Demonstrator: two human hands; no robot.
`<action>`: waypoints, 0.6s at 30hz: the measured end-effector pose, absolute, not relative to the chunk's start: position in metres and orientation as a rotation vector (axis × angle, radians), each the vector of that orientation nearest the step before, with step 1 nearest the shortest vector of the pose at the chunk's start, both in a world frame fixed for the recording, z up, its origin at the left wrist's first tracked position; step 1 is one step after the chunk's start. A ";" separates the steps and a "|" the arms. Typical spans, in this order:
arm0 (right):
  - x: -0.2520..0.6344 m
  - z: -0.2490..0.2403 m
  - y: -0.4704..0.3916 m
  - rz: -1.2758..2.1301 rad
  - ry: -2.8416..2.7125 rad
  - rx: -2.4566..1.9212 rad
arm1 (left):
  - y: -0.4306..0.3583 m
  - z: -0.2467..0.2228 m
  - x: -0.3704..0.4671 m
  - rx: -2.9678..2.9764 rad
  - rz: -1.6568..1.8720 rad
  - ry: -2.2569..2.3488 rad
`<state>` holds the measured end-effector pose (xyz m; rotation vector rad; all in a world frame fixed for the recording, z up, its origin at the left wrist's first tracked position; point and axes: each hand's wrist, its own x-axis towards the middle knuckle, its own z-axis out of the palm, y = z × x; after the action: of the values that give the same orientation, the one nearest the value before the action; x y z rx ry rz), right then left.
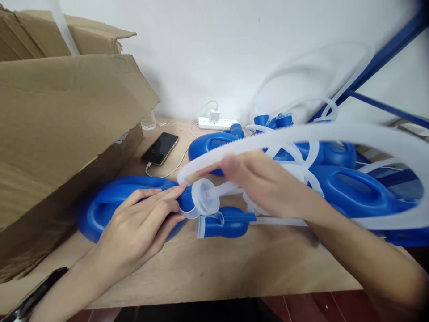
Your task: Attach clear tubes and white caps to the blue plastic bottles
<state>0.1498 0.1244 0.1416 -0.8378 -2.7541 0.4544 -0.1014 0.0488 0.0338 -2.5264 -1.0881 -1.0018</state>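
Observation:
Near the left of the table lies a blue plastic bottle with a handle opening. My left hand is closed round its neck, beside a clear cap at the mouth. A translucent ribbed tube loops from the neck area out to the far right and back. My right hand, slightly blurred, is just right of the cap, with its fingers on the tube. Under the cap lies a smaller blue piece with a clear rim.
A large open cardboard box fills the left side. Behind are a phone on a cable and a white power strip. Several blue bottles with tubes are piled at right, near a blue metal frame.

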 end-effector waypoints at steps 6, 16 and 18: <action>0.143 0.141 0.150 0.836 -2.452 -0.997 | 0.049 0.033 -0.103 -2.520 -1.008 -1.106; 0.170 0.139 0.154 0.509 -3.034 -0.474 | 0.050 0.037 -0.102 -2.508 -0.970 -1.071; 0.175 0.141 0.153 0.451 -3.086 -0.519 | 0.050 0.035 -0.103 -2.507 -0.995 -1.080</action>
<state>0.1752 0.1529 0.1409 -0.5188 -3.0861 0.4506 -0.1027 0.0495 0.0351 -2.5069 -1.0803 -0.9949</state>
